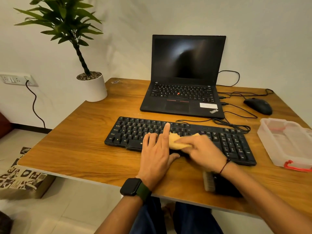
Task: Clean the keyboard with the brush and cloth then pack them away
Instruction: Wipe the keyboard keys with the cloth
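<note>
Head view: right hand [201,150] presses cloth [177,141] flat on keyboard [131,130].

Black keyboard [135,132], yellow cloth [177,141], brown wood-grain table [84,141], red-clasped clear box [287,141].

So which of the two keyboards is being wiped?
The separate keyboard nearest the person: both hands rest on it, the right hand pressing a cloth. The laptop is untouched.
</note>
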